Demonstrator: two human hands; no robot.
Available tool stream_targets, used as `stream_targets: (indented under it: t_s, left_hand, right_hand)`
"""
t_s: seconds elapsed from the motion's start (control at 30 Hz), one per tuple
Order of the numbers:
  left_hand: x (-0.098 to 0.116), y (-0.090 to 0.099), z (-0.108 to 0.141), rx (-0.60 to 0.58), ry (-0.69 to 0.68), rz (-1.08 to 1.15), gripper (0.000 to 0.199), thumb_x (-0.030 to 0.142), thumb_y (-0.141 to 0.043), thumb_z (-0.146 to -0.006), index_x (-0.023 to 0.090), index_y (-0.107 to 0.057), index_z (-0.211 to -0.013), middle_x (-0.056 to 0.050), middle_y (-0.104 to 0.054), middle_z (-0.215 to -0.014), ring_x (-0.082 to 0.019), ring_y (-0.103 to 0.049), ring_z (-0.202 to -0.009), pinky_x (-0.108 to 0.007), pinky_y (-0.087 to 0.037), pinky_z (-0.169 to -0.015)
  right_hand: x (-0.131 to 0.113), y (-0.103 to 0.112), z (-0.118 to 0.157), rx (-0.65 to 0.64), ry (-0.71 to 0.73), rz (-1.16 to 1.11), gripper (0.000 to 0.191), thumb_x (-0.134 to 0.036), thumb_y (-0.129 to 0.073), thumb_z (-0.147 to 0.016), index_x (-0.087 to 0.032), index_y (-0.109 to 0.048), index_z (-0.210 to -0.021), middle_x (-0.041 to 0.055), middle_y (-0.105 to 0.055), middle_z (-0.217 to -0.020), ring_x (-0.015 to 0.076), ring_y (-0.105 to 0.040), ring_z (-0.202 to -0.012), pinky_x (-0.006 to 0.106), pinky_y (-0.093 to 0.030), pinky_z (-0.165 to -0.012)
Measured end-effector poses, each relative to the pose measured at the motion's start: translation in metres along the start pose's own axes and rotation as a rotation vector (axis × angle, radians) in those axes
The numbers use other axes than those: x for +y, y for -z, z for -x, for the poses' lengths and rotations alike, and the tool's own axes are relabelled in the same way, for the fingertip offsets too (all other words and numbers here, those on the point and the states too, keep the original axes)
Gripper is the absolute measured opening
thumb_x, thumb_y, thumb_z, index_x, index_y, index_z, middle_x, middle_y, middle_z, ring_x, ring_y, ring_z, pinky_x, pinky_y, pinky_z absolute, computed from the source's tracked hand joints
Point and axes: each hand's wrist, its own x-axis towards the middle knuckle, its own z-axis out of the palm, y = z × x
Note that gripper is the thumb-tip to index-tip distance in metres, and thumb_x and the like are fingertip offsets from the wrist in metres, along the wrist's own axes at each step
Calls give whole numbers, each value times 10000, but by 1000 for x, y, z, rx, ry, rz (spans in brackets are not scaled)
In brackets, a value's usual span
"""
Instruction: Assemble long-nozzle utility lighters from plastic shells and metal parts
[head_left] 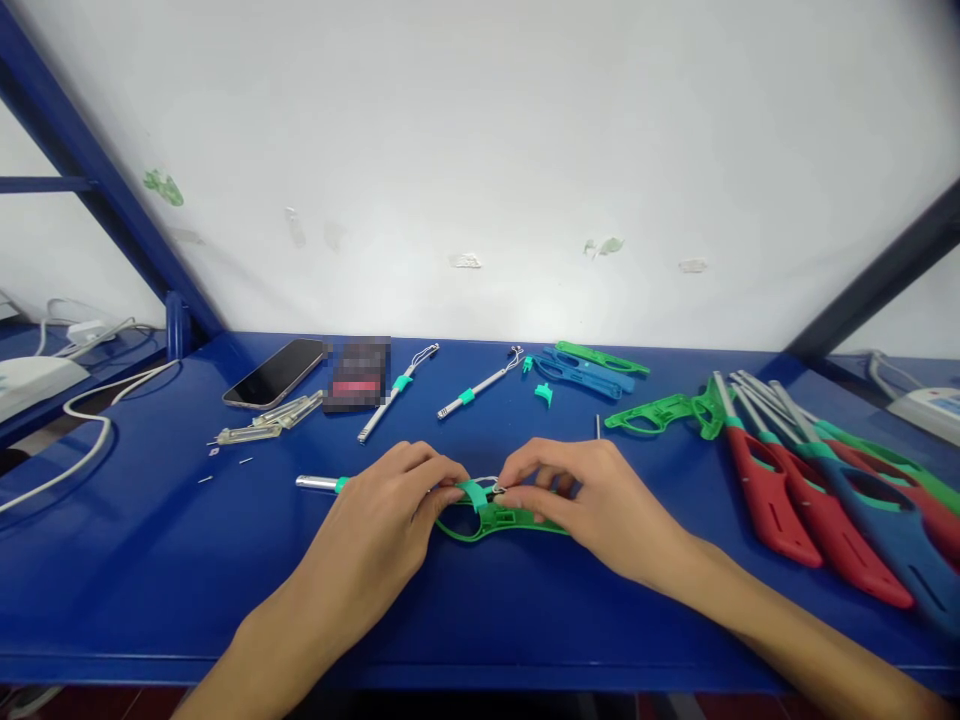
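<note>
**Open green shell point(525, 519) lies crosswise between two pinches**

Along the left edge of the blue surface point(465, 615) runs a white cable point(105, 415). Further in, toward the back left corner, lie a black phone point(276, 374), some clear plastic pieces point(259, 425) with tiny metal pins point(246, 461) in front of them, and a blurred-out dark pack point(357, 374). Two slim metal rods point(384, 408) with teal collars and wires lie slantwise near the back edge.

In the middle, well in from the front edge, a silver tube point(316, 483) juts out leftward past the left hand point(394, 505). That hand's thumb and forefinger come together on a teal curved piece point(474, 495) at the shell's left part, just above its looped guard. The shell's long axis runs left to right, roughly parallel to the front edge, its hollow side up. The left hand is nearer the loop; the right hand point(600, 490) covers the other end, its thumb and forefinger pinching white wires point(486, 479) just right of the teal piece. Only a narrow gap parts the two grips; the exact contact is partly hidden.

Behind the right hand lie small teal parts point(543, 396), a blue shell point(585, 374) and more green shells point(664, 412). Red and blue lighters point(776, 490) crowd the right edge.
</note>
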Motion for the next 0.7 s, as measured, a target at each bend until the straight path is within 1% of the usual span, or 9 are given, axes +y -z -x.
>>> stream_targets:
  t_s: [0.07,0.23,0.3,0.47,0.63,0.7]
  left_hand:
    - [1,0,0,7,2,-5,235,130,-556,-1053,250,-758,-1060,0,-731,-1045,-192,-698,-935,-320,-495,-786]
    - [6,1,-2,9,3,14,224,107,-551,-1032,235,-731,-994,16,-699,-936,-147,-655,-759,-281,-444,-666]
    - [8,1,-3,12,2,22,229,103,-545,-1030,231,-726,-974,19,-688,-911,-134,-631,-711,-273,-430,-642]
    - [7,1,-1,19,11,34,229,88,-557,-1014,237,-725,-969,21,-685,-895,-133,-629,-716,-265,-430,-642]
    - [7,-1,-1,84,-39,56,251,62,-542,-1000,241,-714,-959,28,-652,-857,-122,-600,-677,-254,-415,-607]
    - [8,-2,-1,91,-54,57,262,60,-524,-1005,242,-709,-967,28,-640,-855,-119,-583,-658,-251,-410,-594]
  right_hand:
    - [1,-1,1,3,-14,-25,45,-280,-807,-961,-271,-783,-923,-82,-753,-732,85,-632,-590,200,-468,-571]
    - [1,-3,1,13,-45,-100,56,-285,-823,-939,-266,-795,-894,-73,-743,-708,86,-631,-584,201,-470,-565]
    - [1,-3,0,18,-56,-135,55,-282,-837,-923,-265,-797,-890,-72,-750,-715,82,-637,-581,197,-477,-566]
    - [0,-3,0,21,-95,-210,70,-261,-861,-888,-253,-794,-869,-60,-772,-739,81,-653,-572,193,-493,-553]
    - [-4,-2,-1,32,-120,-255,78,-283,-856,-888,-247,-791,-865,-51,-781,-759,79,-656,-570,184,-504,-537]
    - [-5,-2,0,34,-118,-259,73,-275,-857,-885,-247,-796,-855,-50,-782,-753,78,-657,-573,179,-508,-541]
